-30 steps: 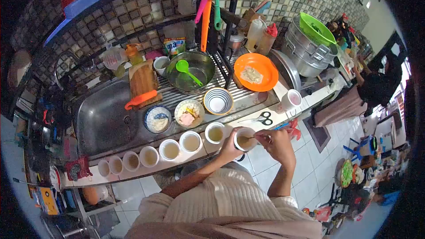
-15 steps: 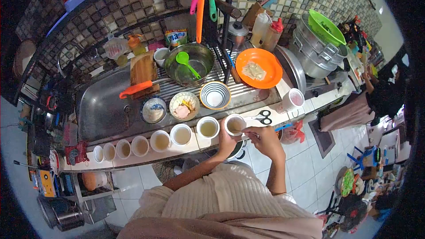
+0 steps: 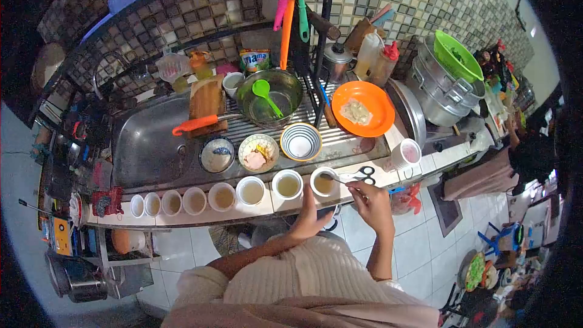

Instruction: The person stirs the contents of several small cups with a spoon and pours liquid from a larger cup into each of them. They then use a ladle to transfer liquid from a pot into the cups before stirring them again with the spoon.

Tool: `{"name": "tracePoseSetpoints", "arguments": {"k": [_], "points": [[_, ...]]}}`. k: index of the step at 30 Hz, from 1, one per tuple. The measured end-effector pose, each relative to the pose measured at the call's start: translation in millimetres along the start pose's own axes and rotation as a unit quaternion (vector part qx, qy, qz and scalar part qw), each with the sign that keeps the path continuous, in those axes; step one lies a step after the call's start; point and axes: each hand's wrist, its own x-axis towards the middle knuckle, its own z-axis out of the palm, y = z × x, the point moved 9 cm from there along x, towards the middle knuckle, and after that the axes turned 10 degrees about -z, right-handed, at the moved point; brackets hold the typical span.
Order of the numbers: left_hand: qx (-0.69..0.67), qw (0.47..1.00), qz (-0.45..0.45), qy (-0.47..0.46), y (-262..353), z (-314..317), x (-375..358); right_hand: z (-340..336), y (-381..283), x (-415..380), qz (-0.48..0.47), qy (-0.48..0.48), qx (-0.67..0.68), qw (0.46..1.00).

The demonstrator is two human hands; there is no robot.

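My right hand (image 3: 371, 205) pinches the handle of a small spoon (image 3: 337, 180), whose bowl end dips into a white cup (image 3: 314, 184) of pale brownish liquid. My left hand (image 3: 310, 220) is off that cup, its fingers stretched out just below the gap between it and the neighbouring cup (image 3: 274, 187) of yellowish liquid. Several more white cups (image 3: 240, 194) run in a row to the left along the light counter ledge (image 3: 273, 205), most showing similar liquid. Right behind the spoon lies a pair of scissors (image 3: 366, 174) with black handles.
Behind the cups are a striped bowl (image 3: 300, 141), two patterned bowls, a pan (image 3: 291, 109) with a green ladle (image 3: 267, 97), and an orange plate (image 3: 379, 109). Stacked cups (image 3: 405, 153) stand to the right, the sink (image 3: 146, 146) is left, and a person (image 3: 534, 158) is at far right.
My left hand has let go of the cup and drawn down and left, fingers extended. The cup now rests on the ledge, with the spoon still in it.
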Motion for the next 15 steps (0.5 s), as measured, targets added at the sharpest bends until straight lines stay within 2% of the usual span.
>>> {"name": "tracePoseSetpoints", "arguments": {"k": [1,2,4,5,7,9,11,13,15], "points": [[0.071,0.997,-0.002,-0.008,0.8,-4.8,-6.9,1.0,4.2,-2.1,0.016,0.000,0.009,1.000],[0.073,0.997,0.002,-0.005,14.9,-26.3,-7.1,1.5,8.8,-1.6,0.032,0.000,0.018,0.999],[0.094,0.954,-0.037,-0.284,44.8,-31.6,-26.8,-0.9,8.9,-1.9,0.047,-0.008,0.024,0.999],[0.095,0.954,-0.037,-0.284,59.1,-50.3,-23.9,-1.6,10.3,-2.2,0.062,-0.014,0.029,0.998],[-0.036,0.941,-0.114,-0.317,73.9,-79.2,-11.4,-3.9,11.1,-2.2,0.068,-0.002,0.046,0.997],[0.028,0.982,-0.048,-0.181,88.4,-124.8,24.1,-3.9,13.0,-2.1,0.074,0.008,0.064,0.995],[0.050,0.995,-0.068,-0.047,64.6,-156.0,68.4,-13.2,6.9,0.1,0.019,0.070,0.073,0.995],[0.202,0.979,0.005,0.020,60.6,-167.8,109.3,-17.4,2.3,1.8,0.024,0.057,0.078,0.995],[0.247,0.969,0.012,0.023,39.8,-160.5,140.1,-19.4,-0.6,0.7,0.033,0.044,0.083,0.995]]}}
